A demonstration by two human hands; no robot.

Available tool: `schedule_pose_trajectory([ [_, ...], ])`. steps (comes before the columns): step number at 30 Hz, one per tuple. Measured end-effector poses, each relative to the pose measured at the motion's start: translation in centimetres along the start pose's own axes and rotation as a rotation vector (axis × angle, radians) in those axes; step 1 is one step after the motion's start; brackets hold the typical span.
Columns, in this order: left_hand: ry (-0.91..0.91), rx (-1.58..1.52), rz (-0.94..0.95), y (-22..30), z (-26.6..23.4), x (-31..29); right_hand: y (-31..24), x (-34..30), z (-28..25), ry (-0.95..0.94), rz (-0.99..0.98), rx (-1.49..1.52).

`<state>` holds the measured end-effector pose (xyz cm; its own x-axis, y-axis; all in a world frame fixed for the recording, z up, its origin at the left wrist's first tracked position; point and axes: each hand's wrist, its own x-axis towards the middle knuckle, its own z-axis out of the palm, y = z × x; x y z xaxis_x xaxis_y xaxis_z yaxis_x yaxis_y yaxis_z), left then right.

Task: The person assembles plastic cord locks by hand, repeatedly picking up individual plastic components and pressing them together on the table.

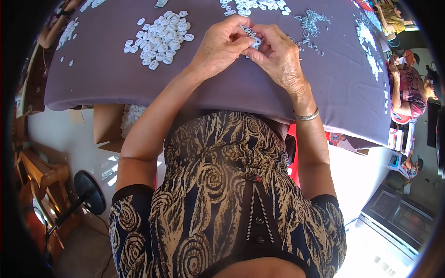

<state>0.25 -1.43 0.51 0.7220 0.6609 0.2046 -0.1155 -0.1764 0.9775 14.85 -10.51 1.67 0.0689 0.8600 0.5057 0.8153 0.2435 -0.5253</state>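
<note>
Can count one left hand (220, 45), one right hand (281, 56), one bracelet (307, 116), one surface (343, 74) and two buttons (259, 221). Cannot count white pieces (164, 41) or metal bits (313, 24), heaped too thickly.

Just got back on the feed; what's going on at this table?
The person's left hand and right hand meet above the table, fingertips together around a small whitish piece, partly hidden. A pile of white pieces lies to the left, thin greyish bits to the right, and more white pieces beyond the hands.
</note>
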Motion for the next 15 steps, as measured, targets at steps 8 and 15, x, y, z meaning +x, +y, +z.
schedule_pose_trajectory([
  [8,-0.072,-0.006,0.07,-1.4,-0.5,0.6,0.7,-0.5,0.5,-0.082,-0.154,-0.203],
  [15,-0.118,-0.088,-0.041,-1.8,-1.0,0.6,0.7,-1.0,1.9,-0.07,-0.097,-0.156],
])
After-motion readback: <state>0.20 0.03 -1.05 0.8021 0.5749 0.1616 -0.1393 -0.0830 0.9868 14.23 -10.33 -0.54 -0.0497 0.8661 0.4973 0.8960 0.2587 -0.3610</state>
